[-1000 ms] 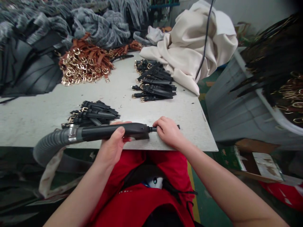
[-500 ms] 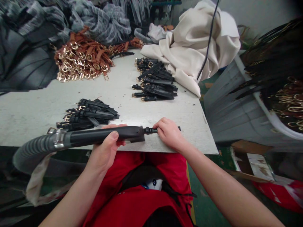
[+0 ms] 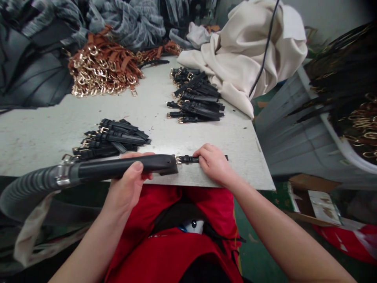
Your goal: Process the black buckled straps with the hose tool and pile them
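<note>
My left hand [image 3: 128,184] is wrapped round a black suction hose nozzle [image 3: 103,168], its flat end pointing right above the front edge of the table. My right hand [image 3: 212,164] is closed on a short black buckle strap [image 3: 188,158] lying along the tabletop. The strap's metal buckle shows just beyond the nozzle's mouth; its other end sticks out past my knuckles. Behind the nozzle lies a pile of black straps [image 3: 118,135] with small gold buckles. Farther back is a second pile of black straps [image 3: 198,96].
Brown straps with gold hardware [image 3: 103,67] are heaped at the back left of the white table [image 3: 159,98]. Cream fabric [image 3: 235,59] drapes over the back right. Right of the table stand a grey bin [image 3: 282,114] and, lower, an open cardboard box [image 3: 315,196].
The nozzle has shifted a little left, away from the strap, so the buckle now shows clear of its mouth. My right hand keeps its grip on the strap.
</note>
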`<state>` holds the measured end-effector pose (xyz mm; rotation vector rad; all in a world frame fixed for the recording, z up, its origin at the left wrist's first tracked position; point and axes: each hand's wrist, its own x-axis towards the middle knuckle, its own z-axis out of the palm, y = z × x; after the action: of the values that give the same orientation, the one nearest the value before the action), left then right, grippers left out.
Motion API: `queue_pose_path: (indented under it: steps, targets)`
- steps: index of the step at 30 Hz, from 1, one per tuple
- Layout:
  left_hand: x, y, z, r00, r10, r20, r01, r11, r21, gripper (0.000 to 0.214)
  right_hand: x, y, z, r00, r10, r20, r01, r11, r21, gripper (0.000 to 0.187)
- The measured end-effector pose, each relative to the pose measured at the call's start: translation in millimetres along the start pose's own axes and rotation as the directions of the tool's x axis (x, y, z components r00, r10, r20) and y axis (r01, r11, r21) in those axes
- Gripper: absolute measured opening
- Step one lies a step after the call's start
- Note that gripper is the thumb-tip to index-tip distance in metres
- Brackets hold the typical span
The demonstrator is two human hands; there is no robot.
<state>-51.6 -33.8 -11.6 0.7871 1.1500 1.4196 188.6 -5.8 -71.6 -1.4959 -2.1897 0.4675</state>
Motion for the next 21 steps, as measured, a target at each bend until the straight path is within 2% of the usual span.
queue_pose_path:
  steps: [6,10,14,18,21]
  targets:
    - [-0.4,-7.3,23.2,0.995,-0.009,0.096,0.008,1.0,0.012,0.029,0.0,-0.9,-1.9,0.999,0.02,0.035,-0.019,1.0,-0.007,0.031]
    - [-1.0,-4.3,26.5,0.993,-0.004,0.116,-0.004,0.998,0.07,0.029,0.2,-0.7,-1.5,0.999,0.009,0.042,-0.008,1.0,-0.007,0.031]
    - [-0.4,-6.0,30.8,0.994,0.005,0.109,-0.008,1.0,0.03,0.028,0.7,-0.3,-0.7,0.999,0.013,0.033,-0.013,1.0,-0.015,0.031]
    - [3.3,-0.2,18.0,0.998,-0.041,0.057,0.038,0.998,0.051,0.032,1.1,-1.4,-0.7,0.999,0.027,0.035,-0.026,1.0,-0.009,0.031]
    - [1.5,9.1,5.4,0.998,0.055,0.018,-0.057,0.993,0.105,0.03,1.2,-2.0,-0.2,1.0,0.018,0.024,-0.018,1.0,-0.001,0.031]
